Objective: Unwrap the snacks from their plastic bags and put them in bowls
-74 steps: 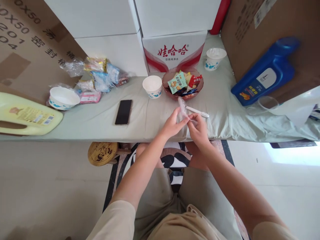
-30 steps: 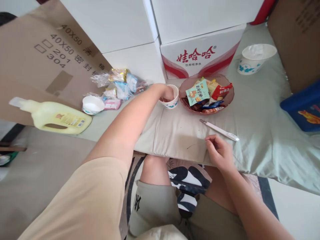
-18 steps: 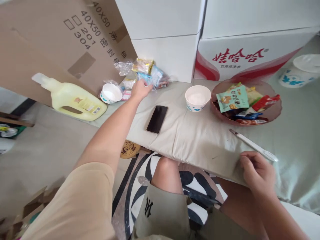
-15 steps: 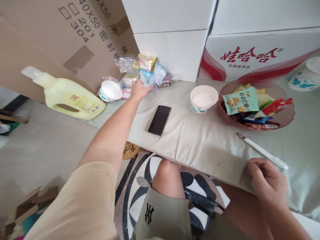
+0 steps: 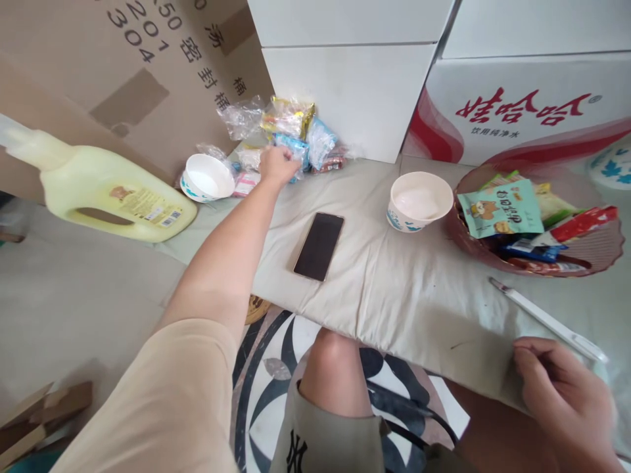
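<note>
Head: two hands point(image 5: 277, 165) point(image 5: 566, 387), one white tool point(image 5: 547, 320)

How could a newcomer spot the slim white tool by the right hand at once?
Find the big reddish bowl holding snack packets, at the right. Below it in the picture, on the cloth, just above the right hand, lies the tool. It is slim, straight and white with a dark tip, unlike the round cup and flat black phone to its left.

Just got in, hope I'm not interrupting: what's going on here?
A person's left hand is at a pile of wrapped packets; whether it grips one is unclear. The right hand is loosely curled near a white tool. A phone lies between them, with a paper cup beside the snack bowl.
</note>
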{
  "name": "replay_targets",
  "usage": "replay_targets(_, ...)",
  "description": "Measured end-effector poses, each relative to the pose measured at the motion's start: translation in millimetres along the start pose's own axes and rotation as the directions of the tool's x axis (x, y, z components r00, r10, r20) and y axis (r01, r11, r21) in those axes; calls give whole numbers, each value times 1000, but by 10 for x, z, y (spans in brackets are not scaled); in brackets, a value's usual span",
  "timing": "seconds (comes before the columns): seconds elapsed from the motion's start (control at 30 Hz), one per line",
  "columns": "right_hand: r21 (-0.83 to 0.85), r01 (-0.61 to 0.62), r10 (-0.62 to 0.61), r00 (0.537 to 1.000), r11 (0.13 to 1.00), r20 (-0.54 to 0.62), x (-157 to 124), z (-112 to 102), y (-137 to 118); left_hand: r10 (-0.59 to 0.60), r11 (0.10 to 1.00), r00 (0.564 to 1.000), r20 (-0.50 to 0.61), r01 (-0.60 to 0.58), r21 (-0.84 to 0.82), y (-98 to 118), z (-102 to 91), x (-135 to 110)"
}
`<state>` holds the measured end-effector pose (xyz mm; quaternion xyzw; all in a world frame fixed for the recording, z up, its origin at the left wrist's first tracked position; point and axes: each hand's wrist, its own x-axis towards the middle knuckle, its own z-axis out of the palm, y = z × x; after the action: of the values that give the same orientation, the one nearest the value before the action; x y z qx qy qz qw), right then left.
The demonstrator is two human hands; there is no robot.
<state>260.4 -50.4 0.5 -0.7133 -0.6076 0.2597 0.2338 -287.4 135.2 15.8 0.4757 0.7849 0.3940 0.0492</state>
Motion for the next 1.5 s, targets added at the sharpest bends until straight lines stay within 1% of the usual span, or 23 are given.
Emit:
replay_targets(0.13,12,-5,5,1000,1000,4,23,3,14,-11,999,997,-72,14,44,105,-134,-179)
replay_targets(0.23,51,13,-14,1000,999,6,30,9,45,22,1000,996,-90,-20,23,220,-217,-307)
replay_targets(0.33,99,54,-56,998,994,10,37,10,67,-31,998,996,-82,27,-50,362,-298,-453)
replay_targets(0.37,109,71,-72,997,992,11,40,11,74,-64,993,996,-62,58,-98,419,-326,-521)
replay_targets(0.43,128,111,-112,994,986,-2,51,18,91,-127,966,992,26,130,-225,551,-377,-710)
replay_targets(0.53,160,180,-179,984,971,-22,70,42,126,-153,880,958,242,244,-407,808,-373,-1151)
replay_targets(0.57,164,203,-201,979,965,-28,75,51,137,-146,854,938,315,281,-438,912,-332,-1336)
replay_targets(0.63,162,249,-246,968,955,-39,84,62,152,-123,818,896,426,334,-467,1144,-180,-1743)
replay_targets(0.7,160,315,-312,949,935,-44,91,62,158,-102,783,848,521,391,-484,1398,42,-2162)
replay_targets(0.77,177,383,-384,923,907,-29,102,58,156,-92,749,781,618,463,-474,1649,272,-2551)
replay_targets(0.83,210,440,-450,893,873,-3,118,61,153,-55,750,714,698,491,-444,1863,450,-2867)
replay_targets(0.9,207,480,-495,869,852,23,136,77,152,-5,787,673,740,459,-412,2005,544,-3087)
replay_targets(0.97,165,493,-506,862,854,39,153,102,156,58,824,669,741,387,-413,2064,572,-3222)
replay_targets(1.03,144,477,-486,873,867,36,167,126,163,170,830,673,719,295,-473,2055,578,-3309)
replay_targets(1.13,203,412,-425,905,888,27,178,131,173,400,795,636,660,117,-595,1993,627,-3423)
replay_targets(1.2,242,364,-387,921,899,50,177,109,177,482,772,626,613,27,-634,1965,703,-3492)
replay_targets(1.23,251,346,-373,925,904,69,175,92,179,491,763,635,596,16,-646,1960,749,-3518)
replay_targets(1.27,256,333,-364,927,907,85,172,74,180,483,754,653,584,29,-656,1962,796,-3535)
replay_targets(1.33,278,319,-354,931,906,85,167,42,184,433,730,695,574,104,-675,1979,874,-3543)
replay_targets(1.4,329,319,-349,936,889,36,172,25,192,355,708,729,585,198,-678,2004,922,-3518)
replay_targets(1.43,363,322,-348,938,874,6,177,23,198,316,701,736,599,245,-670,2017,934,-3497)
replay_targets(1.47,398,328,-351,936,857,-14,185,25,203,286,697,731,620,286,-657,2028,941,-3472)
replay_targets(1.5,432,336,-364,931,837,-19,194,28,208,271,696,715,644,317,-645,2039,945,-3443)
